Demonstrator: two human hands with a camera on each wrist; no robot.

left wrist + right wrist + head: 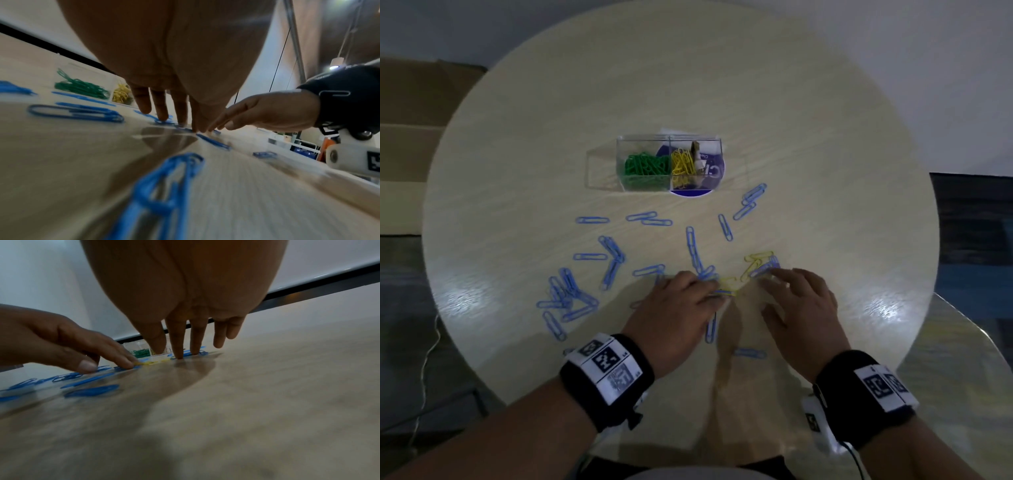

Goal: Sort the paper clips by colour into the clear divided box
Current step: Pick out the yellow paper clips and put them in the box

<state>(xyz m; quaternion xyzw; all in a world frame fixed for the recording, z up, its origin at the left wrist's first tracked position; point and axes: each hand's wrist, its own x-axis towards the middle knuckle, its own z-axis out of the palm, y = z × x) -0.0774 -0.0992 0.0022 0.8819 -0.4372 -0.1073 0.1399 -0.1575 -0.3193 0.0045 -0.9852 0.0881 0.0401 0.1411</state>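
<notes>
The clear divided box (619, 161) stands mid-table, green clips (645, 166) in its left compartment and yellow clips (683, 162) in its right. Blue clips (566, 294) lie scattered over the near half of the table. A few yellow clips (756, 262) remain between and beyond my hands. My left hand (681, 308) lies flat, its straight fingers pressing on a yellow clip (148, 363) mixed with blue ones. My right hand (801, 308) also has straight fingers, tips touching blue clips (185, 354) on the table. Neither hand holds anything lifted.
The box's clear lid (601, 169) hangs open to its left. A purple round label (710, 171) shows under the box, and a small brown-and-white item (697, 156) sits in the right compartment. A cardboard box (414, 120) stands beyond the table's left edge.
</notes>
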